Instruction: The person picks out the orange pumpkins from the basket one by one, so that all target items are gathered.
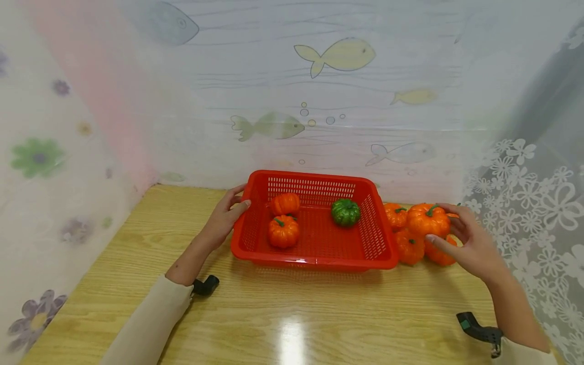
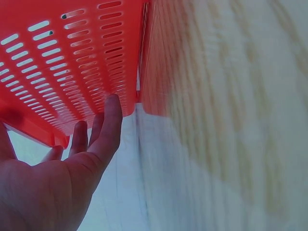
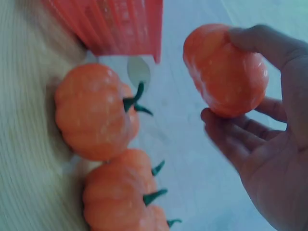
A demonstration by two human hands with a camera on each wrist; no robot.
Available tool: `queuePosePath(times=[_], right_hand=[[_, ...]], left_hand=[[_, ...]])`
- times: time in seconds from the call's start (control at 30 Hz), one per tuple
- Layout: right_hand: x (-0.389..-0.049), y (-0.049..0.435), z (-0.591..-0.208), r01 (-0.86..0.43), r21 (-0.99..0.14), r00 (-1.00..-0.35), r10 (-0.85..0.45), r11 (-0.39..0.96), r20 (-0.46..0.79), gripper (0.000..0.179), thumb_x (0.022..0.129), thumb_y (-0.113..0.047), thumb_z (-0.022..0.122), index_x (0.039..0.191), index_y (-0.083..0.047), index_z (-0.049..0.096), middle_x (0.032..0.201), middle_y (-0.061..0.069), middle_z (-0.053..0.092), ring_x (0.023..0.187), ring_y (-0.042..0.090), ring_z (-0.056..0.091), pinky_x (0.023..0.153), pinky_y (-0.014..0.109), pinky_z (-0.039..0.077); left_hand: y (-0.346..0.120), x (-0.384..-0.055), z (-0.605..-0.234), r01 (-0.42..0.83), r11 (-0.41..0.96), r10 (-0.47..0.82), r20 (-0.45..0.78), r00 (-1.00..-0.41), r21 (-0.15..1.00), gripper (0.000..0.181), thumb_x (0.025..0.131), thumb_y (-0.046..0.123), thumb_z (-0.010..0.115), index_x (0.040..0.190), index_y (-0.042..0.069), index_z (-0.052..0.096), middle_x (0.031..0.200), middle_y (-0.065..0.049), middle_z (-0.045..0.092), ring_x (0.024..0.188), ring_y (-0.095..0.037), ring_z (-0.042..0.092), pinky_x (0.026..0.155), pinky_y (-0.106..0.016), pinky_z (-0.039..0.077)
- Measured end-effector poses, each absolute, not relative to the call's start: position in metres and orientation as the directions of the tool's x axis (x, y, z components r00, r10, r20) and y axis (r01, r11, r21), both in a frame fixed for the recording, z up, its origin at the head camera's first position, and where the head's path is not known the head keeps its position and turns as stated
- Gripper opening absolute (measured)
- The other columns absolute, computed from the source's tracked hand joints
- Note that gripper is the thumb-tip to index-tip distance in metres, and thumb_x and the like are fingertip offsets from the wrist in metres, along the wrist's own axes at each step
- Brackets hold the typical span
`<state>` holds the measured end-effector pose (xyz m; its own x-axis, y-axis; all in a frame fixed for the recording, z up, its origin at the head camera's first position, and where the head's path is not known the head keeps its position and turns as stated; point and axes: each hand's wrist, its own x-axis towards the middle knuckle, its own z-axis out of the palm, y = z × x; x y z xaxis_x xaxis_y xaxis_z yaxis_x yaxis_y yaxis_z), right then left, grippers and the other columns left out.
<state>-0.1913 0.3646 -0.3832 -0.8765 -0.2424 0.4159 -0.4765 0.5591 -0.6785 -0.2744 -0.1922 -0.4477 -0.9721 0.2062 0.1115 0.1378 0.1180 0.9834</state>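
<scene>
A red plastic basket [image 1: 315, 263] with slotted walls stands on the wooden table. Inside it, two orange pumpkins [image 1: 284, 232] sit toward the left and a green pumpkin [image 1: 345, 212] toward the right. My left hand [image 1: 224, 215] holds the basket's left rim, thumb on top; in the left wrist view its fingers [image 2: 112, 120] lie along the outer wall. Right of the basket, my right hand [image 1: 472, 243] grips one orange pumpkin [image 3: 226, 72] between thumb and fingers. That pumpkin is raised above several other orange pumpkins [image 3: 91, 113] on the table, partly hidden behind it in the head view.
The light wooden table [image 1: 255, 319] reaches a back wall covered by a sheet [image 1: 337, 91] printed with fish. On the right hangs a lacy curtain [image 1: 538, 187] with white flowers. Each wrist carries a black camera mount [image 1: 479, 329].
</scene>
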Motion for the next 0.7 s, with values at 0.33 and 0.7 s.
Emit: queuePosePath(times=[0.33, 0.7], right_hand=[[-0.192, 0.397, -0.385, -0.236, -0.716, -0.964, -0.065, 0.658, 0.257, 0.081, 0.1, -0.012, 0.075, 0.164, 0.002, 0.026, 0.16, 0.029, 0.029, 0.13, -0.004, 0.045, 0.092, -0.001, 0.041], [-0.193, 0.42, -0.39, -0.04, -0.754, -0.991, 0.071, 0.655, 0.114, 0.091, 0.105, -0.026, 0.069, 0.165, 0.007, 0.008, 0.165, 0.038, 0.017, 0.151, 0.052, 0.031, 0.082, -0.001, 0.044]], left_hand=[[-0.193, -0.275, -0.448, 0.135, 0.123, 0.205, 0.108, -0.973, 0.983, 0.061, 0.111, 0.03, 0.055, 0.166, 0.019, 0.032, 0.146, -0.021, 0.052, 0.125, -0.04, 0.061, 0.089, -0.037, 0.063], [-0.192, -0.274, -0.447, 0.131, 0.119, 0.203, 0.105, -0.973, 0.984, 0.06, 0.111, 0.028, 0.055, 0.166, 0.019, 0.033, 0.145, -0.022, 0.052, 0.124, -0.04, 0.062, 0.087, -0.036, 0.063]])
